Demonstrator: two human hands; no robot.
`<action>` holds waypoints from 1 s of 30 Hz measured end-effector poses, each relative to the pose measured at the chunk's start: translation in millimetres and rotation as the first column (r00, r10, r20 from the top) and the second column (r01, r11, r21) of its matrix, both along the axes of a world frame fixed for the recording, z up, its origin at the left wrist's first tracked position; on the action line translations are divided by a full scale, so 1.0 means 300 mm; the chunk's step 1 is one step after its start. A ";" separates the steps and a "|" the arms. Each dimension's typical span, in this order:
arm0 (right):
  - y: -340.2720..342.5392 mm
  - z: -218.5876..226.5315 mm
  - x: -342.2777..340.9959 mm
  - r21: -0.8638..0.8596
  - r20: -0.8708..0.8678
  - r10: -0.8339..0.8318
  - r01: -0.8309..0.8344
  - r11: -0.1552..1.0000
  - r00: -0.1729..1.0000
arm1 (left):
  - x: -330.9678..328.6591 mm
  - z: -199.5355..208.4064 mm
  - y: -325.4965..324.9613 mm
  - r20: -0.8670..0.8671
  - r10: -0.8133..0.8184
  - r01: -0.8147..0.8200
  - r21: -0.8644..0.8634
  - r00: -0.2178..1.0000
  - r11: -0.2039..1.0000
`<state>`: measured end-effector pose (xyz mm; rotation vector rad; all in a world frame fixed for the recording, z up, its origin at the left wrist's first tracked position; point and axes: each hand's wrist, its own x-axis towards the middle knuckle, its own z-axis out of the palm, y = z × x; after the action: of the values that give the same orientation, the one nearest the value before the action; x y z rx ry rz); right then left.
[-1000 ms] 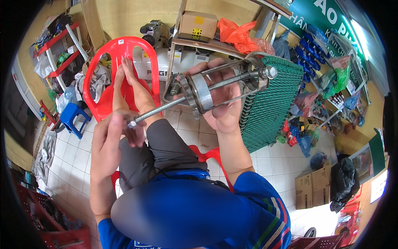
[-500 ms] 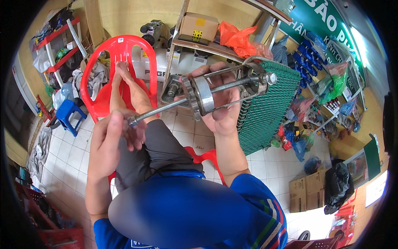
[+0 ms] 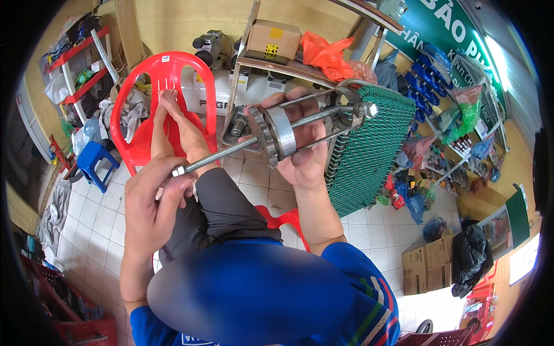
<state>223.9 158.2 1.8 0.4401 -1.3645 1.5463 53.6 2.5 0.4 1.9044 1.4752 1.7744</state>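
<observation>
The metal cage assembly (image 3: 283, 135) was held in the air above the person's lap; its threaded rod (image 3: 228, 150) ran lengthwise, slanting from a hexagonal head (image 3: 179, 171) at the lower left to a nut (image 3: 370, 109) at the upper right. The right hand (image 3: 303, 135), partly open with palm up, curled around the cage from beneath and bore it. The left hand (image 3: 156, 196) lay at the rod's hexagonal head, fingers half curled and thumb bent inward; whether it gripped the head could not be told. Beyond, bare feet (image 3: 169, 101) rested on the seat of a red plastic chair (image 3: 119, 112), near the backrest. To the right of the cage stood a green woven panel (image 3: 369, 153). Behind, a shelf (image 3: 277, 67) carried a cardboard box (image 3: 274, 37) near its left end and an orange plastic bag (image 3: 323, 53) toward its right. A blue stool (image 3: 98, 161) stood left of the chair.
</observation>
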 end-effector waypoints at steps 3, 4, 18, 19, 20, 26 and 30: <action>0.008 0.000 0.001 0.028 -0.013 0.002 -0.002 1.000 1.000 | -0.008 0.000 -0.001 -0.033 -0.014 0.015 0.014 0.999 1.000; 0.011 -0.001 -0.003 0.045 -0.018 0.003 -0.002 0.999 1.000 | -0.004 -0.003 -0.004 0.080 -0.069 0.071 -0.023 0.994 0.997; 0.007 0.005 0.005 0.038 -0.007 -0.029 0.029 0.999 1.000 | -0.019 0.032 -0.016 0.655 -0.314 0.603 -0.274 0.687 0.749; 0.002 0.007 0.007 0.035 0.003 -0.036 0.036 0.999 0.999 | -0.021 0.034 -0.015 0.660 -0.300 0.596 -0.280 0.689 0.753; 0.002 0.007 0.007 0.033 0.006 -0.033 0.033 0.999 0.999 | -0.026 0.032 -0.015 0.651 -0.324 0.611 -0.275 0.686 0.742; 0.007 0.006 0.008 0.049 0.012 -0.008 0.007 0.999 1.000 | -0.041 0.022 -0.016 0.566 -0.407 0.618 -0.245 0.717 0.747; 0.031 0.005 0.013 0.173 0.012 0.081 -0.082 0.982 0.997 | -0.040 0.015 -0.021 0.437 -0.390 0.522 -0.236 0.811 0.820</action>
<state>227.7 167.6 3.3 0.6061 -1.5076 1.5008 41.6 -3.8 4.9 1.4787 0.9902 1.4253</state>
